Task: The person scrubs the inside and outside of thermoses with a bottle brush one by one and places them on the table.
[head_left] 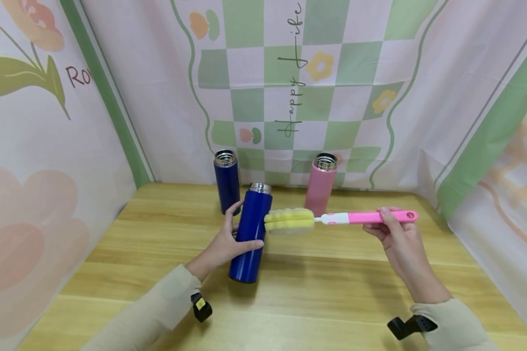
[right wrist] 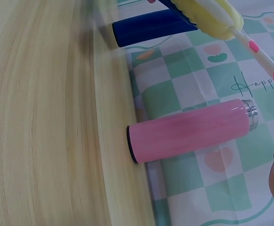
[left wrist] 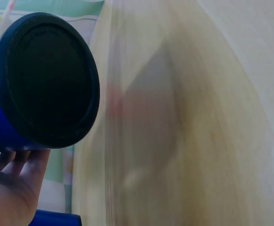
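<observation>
The left hand point(head_left: 223, 246) grips the raised blue bottle point(head_left: 252, 226), thumb across its front, fingers behind; its base is off the table point(head_left: 312, 302) and its neck leans just past 12 o'clock. At 11 o'clock from it, a navy bottle point(head_left: 227, 183) stands upright, mouth open, near the patterned cloth point(head_left: 241, 105). Between 2 and 3 o'clock, the brush point(head_left: 340, 218) points its yellow head to 9 o'clock, beside the raised bottle; touching or not, I cannot tell. Farther off at 2 o'clock stands the pink bottle point(head_left: 320, 187), open-mouthed. At 3 o'clock, the right hand point(head_left: 401, 243) pinches the brush's pink handle between thumb and curled fingers.
</observation>
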Demonstrator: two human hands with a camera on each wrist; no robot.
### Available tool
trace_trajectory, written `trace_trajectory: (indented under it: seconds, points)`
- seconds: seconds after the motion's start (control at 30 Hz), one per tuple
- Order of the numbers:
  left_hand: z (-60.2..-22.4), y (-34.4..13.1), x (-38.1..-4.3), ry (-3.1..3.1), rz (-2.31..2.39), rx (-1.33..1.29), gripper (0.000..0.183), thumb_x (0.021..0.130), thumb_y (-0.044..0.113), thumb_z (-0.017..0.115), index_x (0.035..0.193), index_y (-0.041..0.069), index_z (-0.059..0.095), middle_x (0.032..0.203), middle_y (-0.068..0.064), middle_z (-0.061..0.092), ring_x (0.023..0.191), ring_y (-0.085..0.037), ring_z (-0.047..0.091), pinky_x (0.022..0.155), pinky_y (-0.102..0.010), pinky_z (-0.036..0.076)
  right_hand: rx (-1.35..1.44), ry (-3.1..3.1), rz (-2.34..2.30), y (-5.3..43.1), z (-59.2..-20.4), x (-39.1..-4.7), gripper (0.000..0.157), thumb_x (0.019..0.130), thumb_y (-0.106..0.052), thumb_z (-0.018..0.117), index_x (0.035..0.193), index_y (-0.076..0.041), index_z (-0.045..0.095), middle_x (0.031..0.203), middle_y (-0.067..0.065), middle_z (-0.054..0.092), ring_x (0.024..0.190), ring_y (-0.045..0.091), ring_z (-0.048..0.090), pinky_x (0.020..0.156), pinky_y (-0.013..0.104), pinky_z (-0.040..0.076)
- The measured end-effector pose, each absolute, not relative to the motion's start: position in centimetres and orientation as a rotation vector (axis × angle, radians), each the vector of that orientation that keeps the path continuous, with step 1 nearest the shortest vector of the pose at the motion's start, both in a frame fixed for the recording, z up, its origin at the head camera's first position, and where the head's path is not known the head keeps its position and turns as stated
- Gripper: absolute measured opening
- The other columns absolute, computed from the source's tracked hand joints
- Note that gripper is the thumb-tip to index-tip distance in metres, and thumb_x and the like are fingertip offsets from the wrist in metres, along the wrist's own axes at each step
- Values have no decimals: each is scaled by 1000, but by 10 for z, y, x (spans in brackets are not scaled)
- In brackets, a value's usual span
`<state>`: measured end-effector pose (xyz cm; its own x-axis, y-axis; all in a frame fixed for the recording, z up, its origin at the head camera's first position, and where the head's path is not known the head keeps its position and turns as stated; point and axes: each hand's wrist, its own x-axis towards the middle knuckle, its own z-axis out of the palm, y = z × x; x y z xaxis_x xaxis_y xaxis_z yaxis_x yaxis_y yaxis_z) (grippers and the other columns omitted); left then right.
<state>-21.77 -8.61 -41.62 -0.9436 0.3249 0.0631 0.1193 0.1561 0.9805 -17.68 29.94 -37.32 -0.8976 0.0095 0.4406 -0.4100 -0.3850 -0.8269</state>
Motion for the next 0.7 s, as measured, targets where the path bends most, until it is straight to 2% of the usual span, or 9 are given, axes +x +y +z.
trace_trajectory:
  seconds: [0.03,0.2,0.37,0.43,0.7]
  points:
    - [-417,-86,-218,2254,1886,445,108,78,32,87,153,50,11,155,-19,28,126,-37,51,94,-58,47,532,-1555,2360,299,-373,-177,21,106,-4,45,105,7,62,95,13,71,85,18,72,82,30,55]
    - [-417,-87,-218,2210,1860,483,110,80,24,86,156,44,8,143,-21,43,122,-35,54,95,-57,47,517,-1477,2384,299,-373,-178,18,106,-4,46,103,6,61,95,14,70,85,19,72,82,31,54]
    - [-416,-90,-220,2238,1812,499,108,80,26,85,155,47,11,130,-17,45,113,-33,54,91,-54,49,505,-1419,2387,299,-372,-179,17,105,-4,47,103,7,60,94,15,69,83,21,72,80,31,55]
    - [-415,-91,-220,2249,1805,493,106,80,28,86,154,50,13,129,-16,45,111,-32,54,89,-53,50,496,-1407,2376,299,-372,-178,18,105,-4,48,103,9,61,93,15,69,83,21,72,80,30,56]
    - [-413,-91,-218,2252,1813,460,103,78,32,88,153,51,20,130,-13,50,108,-27,62,86,-46,54,558,-1314,2399,301,-375,-180,19,106,-2,44,105,8,59,97,17,69,86,22,72,83,32,54]
